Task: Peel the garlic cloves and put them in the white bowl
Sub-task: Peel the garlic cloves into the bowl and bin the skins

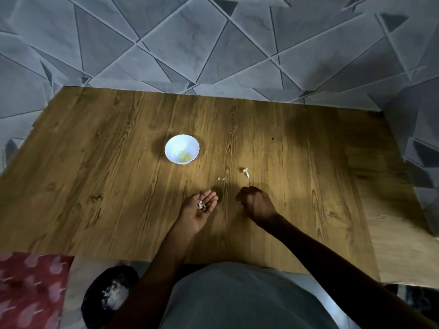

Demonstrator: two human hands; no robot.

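Note:
A small white bowl [182, 149] stands on the wooden table [95, 162] with pale yellow peeled garlic at its bottom. My left hand [198, 211] lies palm up near the front middle of the table, fingers straight, with white bits of garlic skin [201, 205] resting on the palm. To its right, my right hand [255, 202] hovers knuckles up with its fingers curled; whether it holds anything is hidden. A scrap of peel [246, 172] and small white flakes [221, 179] lie on the table beyond the hands.
A black bag or bin [108, 295] with white garlic skins in it sits below the table's front edge at the left. A red patterned cloth [31, 288] lies at the far left. A grey tiled wall bounds the table at the back and right.

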